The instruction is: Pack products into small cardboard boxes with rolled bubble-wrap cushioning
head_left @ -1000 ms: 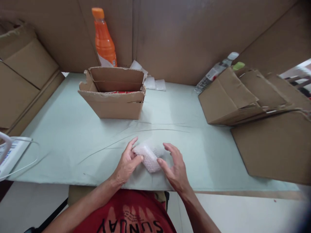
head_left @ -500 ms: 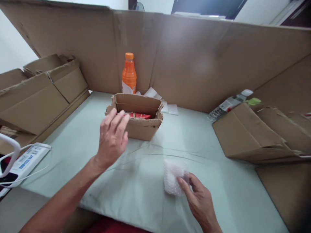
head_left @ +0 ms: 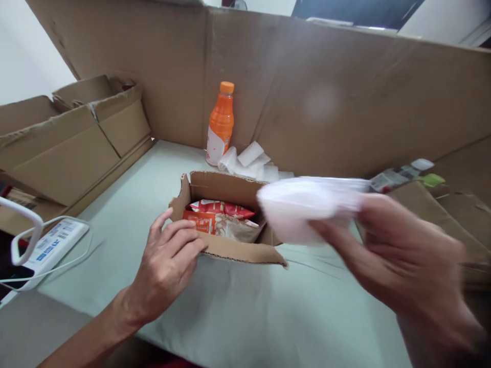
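Note:
A small open cardboard box (head_left: 245, 253) stands on the table, its near flap folded toward me. Inside lie a red snack packet (head_left: 224, 208) and an orange-and-beige packet (head_left: 238, 228). My left hand (head_left: 169, 260) grips the near left edge of this box, fingers over the flap and thumb hidden. My right hand (head_left: 399, 250) is blurred by motion and pinches a bubble-wrapped package (head_left: 303, 209) between thumb and fingers. The package is in the air at the box's right side, covering its far right corner from my view; its contents cannot be made out.
Behind the box are an orange drink bottle (head_left: 221, 122) and crumpled white wrapping pieces (head_left: 251, 161). Larger cardboard boxes stand left (head_left: 69, 138) and right (head_left: 410, 204), with a clear bottle (head_left: 399, 176) by the right one. A white power strip (head_left: 57, 245) with cables lies left.
My right hand has raised the bubble-wrapped package from low over the table toward the box. My left hand has come down onto the box edge, and the box now sits nearer with its flap lowered.

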A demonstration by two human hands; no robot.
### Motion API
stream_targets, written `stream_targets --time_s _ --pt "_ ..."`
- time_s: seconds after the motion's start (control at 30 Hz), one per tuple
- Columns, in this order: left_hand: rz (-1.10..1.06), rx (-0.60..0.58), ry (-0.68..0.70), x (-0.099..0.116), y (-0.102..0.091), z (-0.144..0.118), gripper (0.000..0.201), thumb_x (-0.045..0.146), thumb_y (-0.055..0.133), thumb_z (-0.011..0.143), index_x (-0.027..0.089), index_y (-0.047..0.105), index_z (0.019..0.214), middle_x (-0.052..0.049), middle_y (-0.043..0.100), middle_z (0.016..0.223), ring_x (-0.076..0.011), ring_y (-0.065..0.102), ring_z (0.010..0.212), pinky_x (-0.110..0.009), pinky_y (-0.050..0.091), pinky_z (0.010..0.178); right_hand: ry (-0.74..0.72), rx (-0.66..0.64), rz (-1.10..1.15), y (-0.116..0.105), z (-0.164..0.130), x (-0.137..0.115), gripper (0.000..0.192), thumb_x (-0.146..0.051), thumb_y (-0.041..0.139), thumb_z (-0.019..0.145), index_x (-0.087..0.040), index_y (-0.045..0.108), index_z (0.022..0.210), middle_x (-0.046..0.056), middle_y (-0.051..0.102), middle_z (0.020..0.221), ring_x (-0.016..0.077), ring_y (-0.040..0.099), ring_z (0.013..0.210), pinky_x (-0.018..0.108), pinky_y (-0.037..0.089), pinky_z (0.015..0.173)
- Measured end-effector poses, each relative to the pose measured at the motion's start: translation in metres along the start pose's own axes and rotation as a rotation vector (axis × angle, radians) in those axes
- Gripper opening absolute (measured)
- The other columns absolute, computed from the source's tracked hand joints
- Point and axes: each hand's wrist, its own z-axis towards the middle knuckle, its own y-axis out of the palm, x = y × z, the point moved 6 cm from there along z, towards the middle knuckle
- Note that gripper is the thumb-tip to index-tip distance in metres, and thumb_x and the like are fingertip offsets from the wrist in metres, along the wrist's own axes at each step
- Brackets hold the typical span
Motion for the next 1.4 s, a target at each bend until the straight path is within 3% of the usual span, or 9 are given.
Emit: stream_targets --time_s 0.23,0.37,0.47,0.57,0.73,0.9,1.0,1.23,1.4 --pt "-0.035 0.056 -0.045 -0.003 0.000 -0.004 0.027 0.002 0.054 0.087 0.023 0.064 0.103 -0.002 0.074 0.097 -0.0217 0.066 0.104 -0.053 0.037 0.112 -0.426 -0.914 -0.262 0.153 0.025 -0.060 0.016 -0.009 0.060 0.081 -0.021 0.062 0.070 -0.001 0.058 0.055 0.0142 0.051 0.048 0.027 0.031 0.054" --pt "-0.040 0.072 -0.031 -0.005 0.001 0.001 0.025 0.003 0.056 0.087 0.021 0.065 0.102 -0.003 0.073 0.095 -0.0220 0.065 0.105 -0.052 0.038 0.112 -0.451 -1.149 -0.224 0.192 0.017 -0.063 0.021 -0.007 0.057 0.083 -0.022 0.066 0.071 0.001 0.067 0.065 0.0159 0.056 0.054 0.028 0.034 0.055" --pt "-0.044 0.138 -0.058 -0.008 -0.002 0.002 0.034 0.004 0.061 0.085 0.022 0.063 0.113 -0.006 0.070 0.107 -0.0251 0.061 0.116 -0.051 0.042 0.111 -0.477 -1.044 -0.187 0.176 0.026 -0.061 0.013 -0.015 0.060 0.085 -0.022 0.070 0.081 0.002 0.071 0.072 0.0183 0.062 0.062 0.030 0.039 0.060" --pt "-0.036 0.279 -0.189 -0.019 -0.012 -0.012 0.055 0.008 0.068 0.083 0.024 0.053 0.134 -0.011 0.060 0.127 -0.0284 0.054 0.127 -0.050 0.046 0.109 -0.429 -0.626 -0.124 0.112 0.037 -0.042 0.017 -0.033 0.067 0.086 -0.024 0.072 0.100 0.004 0.075 0.091 0.0232 0.068 0.082 0.035 0.047 0.075" --pt "-0.207 0.191 -0.565 -0.062 0.009 -0.065 0.057 0.023 0.064 0.089 0.027 0.046 0.143 -0.011 0.055 0.138 -0.0266 0.059 0.122 -0.046 0.050 0.106 0.078 -0.076 -0.101 0.023 -0.031 0.051 0.028 -0.052 0.058 0.092 -0.027 0.070 0.096 0.005 0.076 0.088 0.0205 0.068 0.072 0.034 0.051 0.066" --pt "-0.495 0.039 -0.806 -0.082 0.071 -0.083 0.060 0.033 0.064 0.087 0.023 0.044 0.143 -0.015 0.053 0.142 -0.0275 0.061 0.121 -0.046 0.053 0.101 0.352 -0.331 0.184 0.105 -0.121 0.087 0.049 -0.047 0.061 0.086 -0.023 0.055 0.129 0.009 0.075 0.103 0.0207 0.069 0.070 0.033 0.053 0.056" --pt "-0.575 0.007 -0.856 -0.068 0.094 -0.079 0.060 0.032 0.064 0.085 0.018 0.045 0.140 -0.017 0.056 0.138 -0.0304 0.057 0.126 -0.050 0.049 0.106 0.428 -0.415 0.260 0.145 -0.130 0.085 0.039 -0.046 0.058 0.084 -0.022 0.055 0.114 0.005 0.075 0.089 0.0183 0.064 0.057 0.034 0.051 0.054" --pt "-0.659 0.110 -0.909 -0.027 0.088 -0.129 0.069 0.025 0.059 0.088 0.028 0.031 0.151 -0.013 0.039 0.154 -0.0293 0.046 0.139 -0.044 0.053 0.103 0.443 -0.433 0.393 0.183 -0.074 0.086 0.036 -0.051 0.061 0.079 -0.022 0.054 0.098 0.004 0.072 0.079 0.0242 0.069 0.072 0.035 0.053 0.064" --pt "-0.593 0.305 -0.982 -0.088 0.072 -0.115 0.076 0.025 0.061 0.084 0.026 0.026 0.152 -0.016 0.033 0.154 -0.0297 0.045 0.138 -0.047 0.052 0.104 0.268 -0.447 0.533 0.279 0.018 0.031 0.066 -0.035 0.062 0.078 -0.018 0.040 0.138 0.013 0.067 0.120 0.0218 0.069 0.085 0.039 0.056 0.079"
